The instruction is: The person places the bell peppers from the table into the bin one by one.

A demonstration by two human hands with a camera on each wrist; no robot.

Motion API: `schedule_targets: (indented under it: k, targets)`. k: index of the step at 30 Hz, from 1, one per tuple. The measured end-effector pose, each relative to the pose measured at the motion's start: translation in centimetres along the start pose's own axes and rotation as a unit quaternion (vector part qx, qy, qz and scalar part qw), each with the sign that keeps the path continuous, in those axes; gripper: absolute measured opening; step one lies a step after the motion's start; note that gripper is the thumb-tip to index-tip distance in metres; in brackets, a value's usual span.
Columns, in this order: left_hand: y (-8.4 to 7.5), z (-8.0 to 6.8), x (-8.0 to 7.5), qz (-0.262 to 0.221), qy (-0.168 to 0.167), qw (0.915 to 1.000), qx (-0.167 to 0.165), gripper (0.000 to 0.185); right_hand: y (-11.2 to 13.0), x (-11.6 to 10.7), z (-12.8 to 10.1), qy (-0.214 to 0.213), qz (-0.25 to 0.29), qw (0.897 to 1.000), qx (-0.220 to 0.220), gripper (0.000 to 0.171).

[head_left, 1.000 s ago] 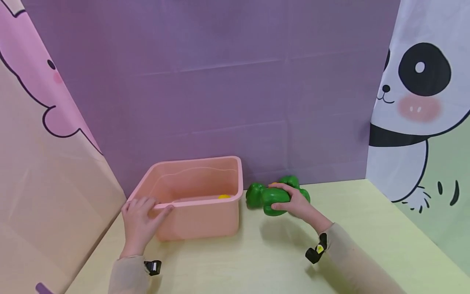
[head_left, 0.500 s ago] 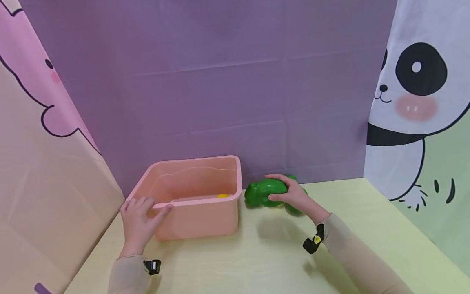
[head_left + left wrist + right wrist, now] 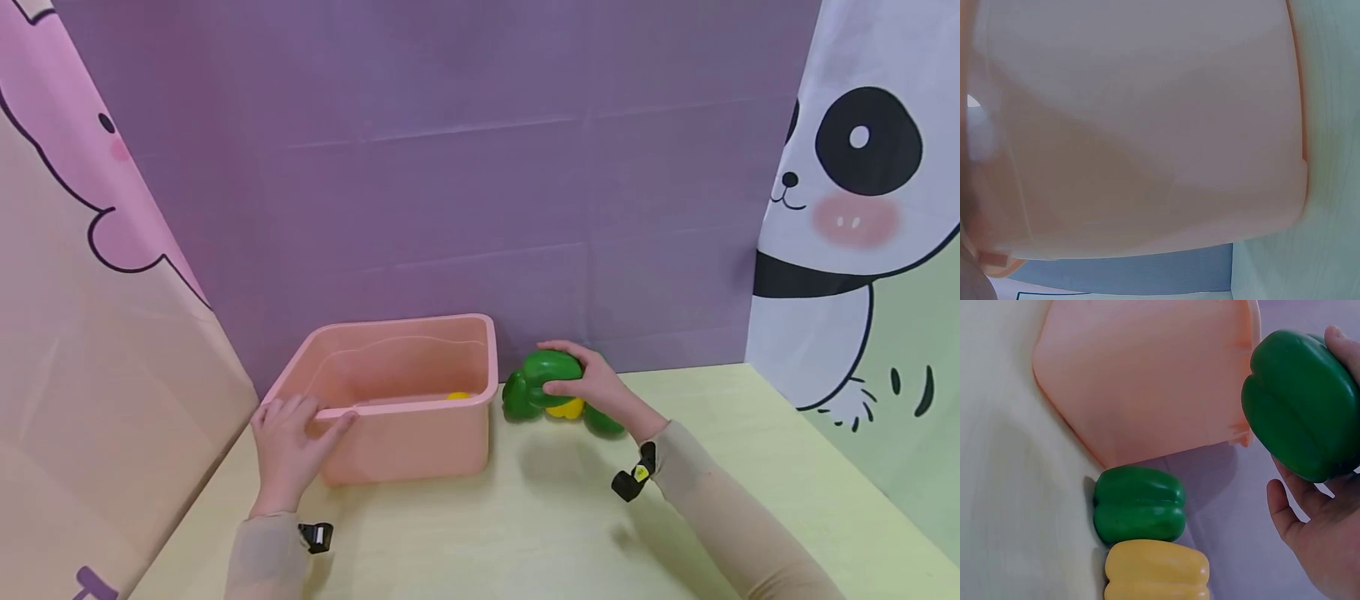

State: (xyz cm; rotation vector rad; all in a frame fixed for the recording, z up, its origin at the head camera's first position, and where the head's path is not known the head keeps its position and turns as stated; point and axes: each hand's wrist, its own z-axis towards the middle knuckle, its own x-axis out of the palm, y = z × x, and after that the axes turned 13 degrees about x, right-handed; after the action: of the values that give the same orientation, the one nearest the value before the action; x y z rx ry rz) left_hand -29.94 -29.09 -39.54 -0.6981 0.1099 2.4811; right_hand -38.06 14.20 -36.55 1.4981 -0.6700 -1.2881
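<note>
My right hand (image 3: 591, 385) grips a green bell pepper (image 3: 551, 368) and holds it just above the table, right of the pink basin (image 3: 405, 433). In the right wrist view the held green pepper (image 3: 1300, 403) sits in my fingers beside the basin (image 3: 1147, 375). Below it lie a second green pepper (image 3: 1140, 503) and a yellow pepper (image 3: 1157, 572). From the head view the yellow pepper (image 3: 564, 408) shows under my hand. My left hand (image 3: 292, 437) holds the basin's near-left rim, thumb on the edge.
A small yellow object (image 3: 457, 396) lies inside the basin. One more green pepper (image 3: 604, 421) peeks out under my right wrist. Purple backdrop stands close behind; printed curtains flank both sides. The pale table (image 3: 525, 533) stretches toward me.
My right hand has lifted the green pepper off the table and moved it up and slightly back, uncovering the yellow pepper. The left hand has stayed on the basin rim.
</note>
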Motion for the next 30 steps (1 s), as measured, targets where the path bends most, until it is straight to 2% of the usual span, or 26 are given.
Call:
schedule_targets:
  k: [10,16,25,30]
  targets:
    - [-0.3,0.2,-0.2,0.007,0.006,1.0000,-0.004,0.034,0.9,0.1,0.5,-0.005,-0.004,1.000,-0.005,0.065]
    - [-0.2,0.2,-0.5,0.011,-0.001,0.9999,0.000,0.035,2.1,0.1,0.9,0.000,0.017,1.000,-0.011,0.064]
    - [-0.3,-0.1,-0.2,0.003,0.005,0.9998,-0.016,0.034,2.7,0.0,1.3,-0.003,0.017,1.000,-0.008,0.062]
    - [-0.5,0.1,-0.1,0.002,0.002,0.9999,-0.011,0.034,3.1,0.0,1.4,-0.006,0.024,1.000,-0.014,0.060]
